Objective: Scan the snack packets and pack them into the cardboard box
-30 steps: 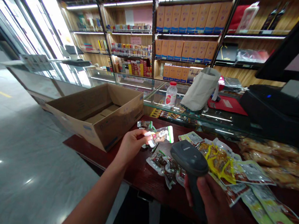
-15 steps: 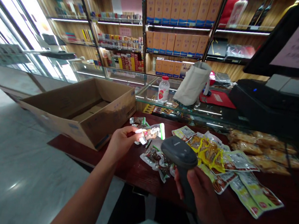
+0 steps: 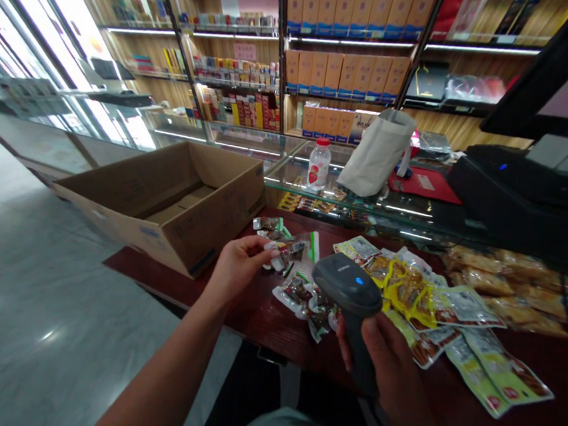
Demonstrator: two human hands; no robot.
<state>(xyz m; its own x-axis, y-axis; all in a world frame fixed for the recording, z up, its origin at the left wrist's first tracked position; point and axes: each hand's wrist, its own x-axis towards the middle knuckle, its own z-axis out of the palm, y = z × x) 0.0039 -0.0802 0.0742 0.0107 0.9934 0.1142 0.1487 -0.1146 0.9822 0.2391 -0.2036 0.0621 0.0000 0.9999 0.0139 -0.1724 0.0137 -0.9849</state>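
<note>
My left hand [image 3: 239,266] pinches the end of a small clear snack packet [image 3: 296,249] with a green strip, held above the dark red tabletop [image 3: 239,309]. In my right hand [image 3: 384,357] is a dark grey barcode scanner [image 3: 347,285], its fingers wrapped round the handle; a blue light glows on top. The scanner's head points towards the packet, apart from it. Under and beside the packet lie several similar small packets [image 3: 298,293] with dark contents. Right of the scanner, a pile of yellow and silver snack packets [image 3: 407,288] is partly hidden by it.
An open cardboard box [image 3: 185,240] stands on the left. Behind, a glass counter [image 3: 288,166] carries a red-capped bottle [image 3: 319,166], a white bag [image 3: 377,155] and a red folder [image 3: 427,185]. Brown packets [image 3: 484,272] and a black machine [image 3: 522,189] are at right.
The bright scanning light on the packet has gone out, and a blue light now shows on the scanner. Both hands keep their hold; the view has shifted slightly.
</note>
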